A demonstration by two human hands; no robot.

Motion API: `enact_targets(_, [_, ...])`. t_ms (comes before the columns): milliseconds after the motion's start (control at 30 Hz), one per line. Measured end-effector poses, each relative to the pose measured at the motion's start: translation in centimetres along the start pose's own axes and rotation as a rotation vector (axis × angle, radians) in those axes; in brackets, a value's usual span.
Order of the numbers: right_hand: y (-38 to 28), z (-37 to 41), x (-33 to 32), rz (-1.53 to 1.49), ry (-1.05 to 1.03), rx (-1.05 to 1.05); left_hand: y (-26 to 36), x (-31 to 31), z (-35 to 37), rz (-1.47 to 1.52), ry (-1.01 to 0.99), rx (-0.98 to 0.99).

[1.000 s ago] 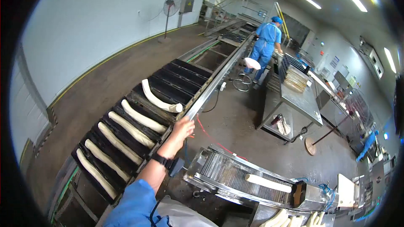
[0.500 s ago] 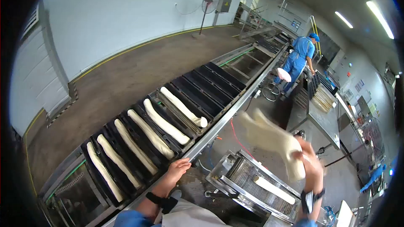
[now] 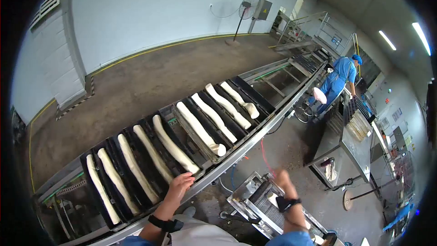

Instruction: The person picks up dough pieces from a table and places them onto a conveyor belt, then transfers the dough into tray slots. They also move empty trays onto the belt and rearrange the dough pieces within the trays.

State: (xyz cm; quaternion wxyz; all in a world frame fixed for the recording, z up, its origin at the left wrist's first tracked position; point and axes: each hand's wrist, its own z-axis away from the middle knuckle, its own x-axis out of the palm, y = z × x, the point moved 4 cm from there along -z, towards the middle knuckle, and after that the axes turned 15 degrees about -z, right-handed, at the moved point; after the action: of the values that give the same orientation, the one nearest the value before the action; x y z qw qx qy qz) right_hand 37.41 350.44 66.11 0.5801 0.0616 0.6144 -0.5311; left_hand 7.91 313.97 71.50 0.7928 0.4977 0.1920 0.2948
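My left hand (image 3: 181, 185) lies at the near edge of the black baking tins, its fingers stretched out by the end of a long dough roll (image 3: 175, 148). Over the small mesh conveyor (image 3: 261, 198) is my right hand (image 3: 284, 182), smeared by motion, its fingers not clear. A pale dough piece (image 3: 273, 199) shows on the mesh close to that hand, partly covered by the wrist. Several more dough rolls lie lengthwise in the tins, among them one with a bulging near end (image 3: 218, 149) and another at the far right (image 3: 241, 100).
The long conveyor's metal rail (image 3: 255, 139) runs diagonally from the near left to the back. A co-worker in blue (image 3: 339, 77) stands beside it, near a metal table (image 3: 357, 148). A fan (image 3: 248, 9) stands by the wall, and a red hose (image 3: 265, 155) lies on the floor.
The floppy dough roll has left my right hand, which moved down and left to the mesh conveyor. More tins toward the far right now hold dough. My left hand stays at the tins' edge.
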Motion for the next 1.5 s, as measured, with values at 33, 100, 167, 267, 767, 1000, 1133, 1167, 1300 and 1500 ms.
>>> enact_targets(33, [3.3, 1.4, 3.9, 0.076, -0.123, 0.152, 0.4, 0.6, -0.6, 0.017, 0.000, 0.009])
enact_targets(100, [7.2, 6.6, 8.7, 0.080, -0.048, 0.275, 1.1, 2.0, -2.0, 0.041, 0.005, 0.034])
enact_targets(167, [4.8, 9.6, 9.1, 0.253, 0.206, 0.055, 1.7, 3.6, -4.3, 0.101, 0.002, 0.048])
enact_targets(267, [2.7, 10.2, 7.0, 0.248, 0.301, 0.133, 2.6, 6.1, -6.7, 0.159, -0.007, 0.125])
enact_targets(767, [-3.4, -2.6, -21.3, -1.085, 0.634, -0.137, 4.7, 9.9, -14.3, -0.263, 0.196, 0.107])
enact_targets(1000, [-11.0, -9.6, -25.0, -1.706, 0.291, -0.447, 6.5, 11.3, -17.9, -0.289, 0.347, 0.112])
enact_targets(1133, [-7.1, -12.7, -22.2, -1.616, 0.288, -0.322, 5.1, 10.3, -19.9, 0.130, 0.487, 0.202])
enact_targets(1167, [-5.5, -13.0, -21.5, -1.520, 0.294, -0.245, 5.3, 10.1, -20.0, 0.106, 0.536, 0.160])
enact_targets(1300, [7.9, -14.5, -15.6, -1.085, 0.287, 0.041, 4.5, 10.2, -20.5, 0.202, 0.621, 0.172])
enact_targets(1500, [29.0, -6.6, -7.3, -0.028, 0.171, 0.325, -0.1, 10.1, -21.3, -0.190, 0.652, 0.187])
